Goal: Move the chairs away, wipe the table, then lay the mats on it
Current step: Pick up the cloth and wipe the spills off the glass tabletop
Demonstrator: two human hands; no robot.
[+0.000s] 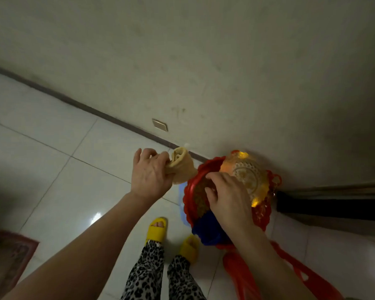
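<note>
My left hand (149, 176) grips a rolled yellowish cloth (181, 167) above the tiled floor. Right of it, a round red tray (188, 195) stands tilted by the wall. It holds a brown woven mat (200, 197), a lacy gold-orange round mat (247, 174) and something dark blue (210, 231). My right hand (227, 198) reaches into the tray with its fingers curled on the edge of the brown mat. A red plastic chair (243, 271) shows partly under my right forearm. No table is in view.
Pale floor tiles (52, 161) meet a wall with a dark skirting and a low socket plate (160, 124). A patterned rug (7, 258) lies at the lower left. A dark low object (333, 204) sits at the right. My feet in yellow slippers (157, 229) stand just below the tray.
</note>
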